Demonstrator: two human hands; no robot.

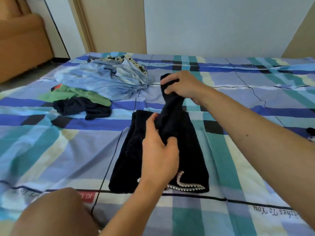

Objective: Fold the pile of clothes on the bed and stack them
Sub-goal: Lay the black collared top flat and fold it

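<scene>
Left hand and right hand grip the black garment, wrist hiding some beading.

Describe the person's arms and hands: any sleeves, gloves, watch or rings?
Both forearms are bare as far as the view shows, with no sleeves in sight. The left hand and right hand wear no gloves, and no watch, bracelet or ring shows on the visible wrists and fingers.
</scene>
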